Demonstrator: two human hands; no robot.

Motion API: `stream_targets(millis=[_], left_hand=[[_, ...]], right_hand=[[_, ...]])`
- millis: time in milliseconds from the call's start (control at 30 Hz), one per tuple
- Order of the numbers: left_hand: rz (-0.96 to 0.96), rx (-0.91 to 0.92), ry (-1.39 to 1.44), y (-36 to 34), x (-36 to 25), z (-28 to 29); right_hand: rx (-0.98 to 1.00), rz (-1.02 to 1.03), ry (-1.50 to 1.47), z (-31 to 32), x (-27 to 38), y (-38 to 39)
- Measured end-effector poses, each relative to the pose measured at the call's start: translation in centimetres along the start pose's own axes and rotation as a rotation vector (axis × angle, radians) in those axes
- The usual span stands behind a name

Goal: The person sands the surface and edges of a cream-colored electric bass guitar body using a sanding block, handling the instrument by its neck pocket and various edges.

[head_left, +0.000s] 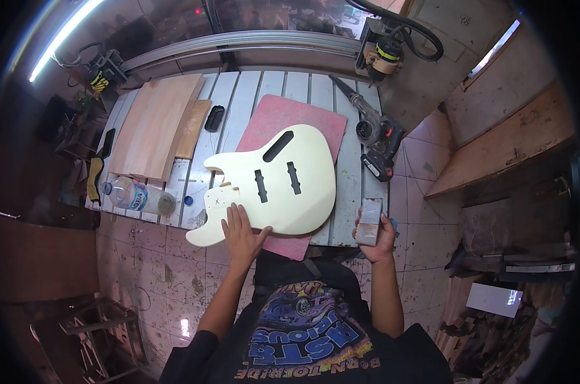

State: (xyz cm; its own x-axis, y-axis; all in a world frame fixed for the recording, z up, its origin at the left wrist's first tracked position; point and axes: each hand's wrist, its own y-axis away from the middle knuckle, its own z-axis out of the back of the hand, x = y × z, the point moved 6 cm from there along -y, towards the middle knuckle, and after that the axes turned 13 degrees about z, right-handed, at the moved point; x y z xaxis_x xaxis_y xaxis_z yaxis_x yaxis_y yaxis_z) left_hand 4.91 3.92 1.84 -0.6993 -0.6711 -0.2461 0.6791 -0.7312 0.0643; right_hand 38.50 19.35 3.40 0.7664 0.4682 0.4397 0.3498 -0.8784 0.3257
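Note:
A cream-coloured electric guitar body point(235, 168) lies flat on a pink mat point(289, 110) on the slatted table. It has two narrow pickup slots, a longer slanted cavity and a neck pocket. My left hand point(242, 235) rests on its near edge beside the neck pocket, fingers stretched out and thumb spread. Off the guitar to the right, at the table's near edge, my right hand point(381, 242) is closed around a grey rectangular sanding block point(369, 221). The block stays apart from the guitar body.
A cordless blower point(374, 131) lies at the table's right. On the left are light wooden boards point(155, 121), a plastic bottle point(138, 196) on its side, a blue cap point(188, 200) and a small black case point(215, 119). A metal rail point(258, 43) spans the back, carrying a machine head point(385, 56).

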Motion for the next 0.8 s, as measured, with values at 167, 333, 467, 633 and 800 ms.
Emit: stream_targets(millis=[167, 333, 467, 633, 800], left_hand=[[-0.194, 0.043, 0.097, 0.9, -7.2, -2.7], [-0.606, 0.102, 0.020, 2.9, -15.5, -4.3], [-0.357, 0.068, 0.157, 1.0, -10.2, -3.4], [0.100, -0.084, 0.070, 0.6, 4.5, 0.7], [0.405, -0.159, -0.105, 1.8, 13.7, 2.4]], right_hand=[[-0.065, -0.021, 0.012, 1.3, -0.8, -0.2], [-0.013, -0.135, 0.125, -1.2, -6.1, -2.8], [0.044, -0.166, 0.260, -4.2, -7.3, -2.4], [-0.039, -0.148, 0.253, -1.6, -5.7, -2.8], [-0.111, -0.132, 0.246, 1.4, -4.3, -3.0]])
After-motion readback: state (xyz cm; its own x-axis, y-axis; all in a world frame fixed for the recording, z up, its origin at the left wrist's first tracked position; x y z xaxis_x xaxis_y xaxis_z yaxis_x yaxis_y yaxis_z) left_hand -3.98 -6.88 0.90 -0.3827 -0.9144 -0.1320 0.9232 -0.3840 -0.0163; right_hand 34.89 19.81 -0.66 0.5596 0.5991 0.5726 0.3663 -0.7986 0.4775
